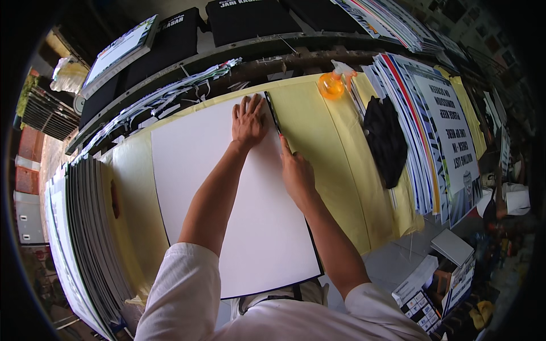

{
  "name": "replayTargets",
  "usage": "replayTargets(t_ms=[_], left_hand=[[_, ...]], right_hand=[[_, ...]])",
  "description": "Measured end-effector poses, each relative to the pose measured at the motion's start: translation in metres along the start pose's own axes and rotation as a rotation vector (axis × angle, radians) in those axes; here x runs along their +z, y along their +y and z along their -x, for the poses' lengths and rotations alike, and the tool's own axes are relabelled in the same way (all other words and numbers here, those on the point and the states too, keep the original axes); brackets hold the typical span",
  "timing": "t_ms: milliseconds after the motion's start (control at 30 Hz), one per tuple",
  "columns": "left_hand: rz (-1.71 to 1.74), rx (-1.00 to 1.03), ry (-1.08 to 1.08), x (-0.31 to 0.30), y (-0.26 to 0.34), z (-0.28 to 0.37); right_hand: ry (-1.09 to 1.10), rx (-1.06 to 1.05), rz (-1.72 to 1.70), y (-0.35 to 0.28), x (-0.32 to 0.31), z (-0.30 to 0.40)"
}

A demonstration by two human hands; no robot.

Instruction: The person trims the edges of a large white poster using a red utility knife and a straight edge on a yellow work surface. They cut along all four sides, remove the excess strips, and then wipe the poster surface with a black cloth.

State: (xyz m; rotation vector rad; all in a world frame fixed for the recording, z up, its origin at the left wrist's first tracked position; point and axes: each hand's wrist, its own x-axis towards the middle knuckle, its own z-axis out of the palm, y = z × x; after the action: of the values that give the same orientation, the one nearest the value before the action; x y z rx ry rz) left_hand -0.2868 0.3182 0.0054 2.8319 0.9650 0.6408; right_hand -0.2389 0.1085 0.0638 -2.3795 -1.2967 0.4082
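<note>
A large white board (260, 221) lies before me on a yellow-covered table, its near edge against my waist. My left hand (249, 121) presses flat on its far right corner area, fingers spread. Along the board's right side runs a narrow dark edge strip (273, 113). On that edge, just nearer to me, my right hand (296, 164) is closed around a small cutter (281, 136). Only its reddish front end shows past my index finger; the fist hides the rest, blade included.
A stack of boards (85, 221) stands at left beside a red cutter (114, 198). To the right are an orange spray bottle (331, 86), a black cloth (386, 143) and stacked printed signs (448, 128). Black shirts (251, 21) lie beyond the table. Boxes (426, 290) stand low at right.
</note>
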Motion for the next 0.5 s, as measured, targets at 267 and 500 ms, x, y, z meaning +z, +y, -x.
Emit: replayTargets(t_ms=[267, 500], left_hand=[[-0.059, 0.027, 0.013, 0.007, -0.007, 0.001], [-0.071, 0.002, -0.035, 0.009, -0.007, -0.001]], right_hand=[[-0.038, 0.028, -0.005, 0.011, -0.012, 0.102], [-0.117, 0.089, 0.083, 0.029, -0.017, 0.189]])
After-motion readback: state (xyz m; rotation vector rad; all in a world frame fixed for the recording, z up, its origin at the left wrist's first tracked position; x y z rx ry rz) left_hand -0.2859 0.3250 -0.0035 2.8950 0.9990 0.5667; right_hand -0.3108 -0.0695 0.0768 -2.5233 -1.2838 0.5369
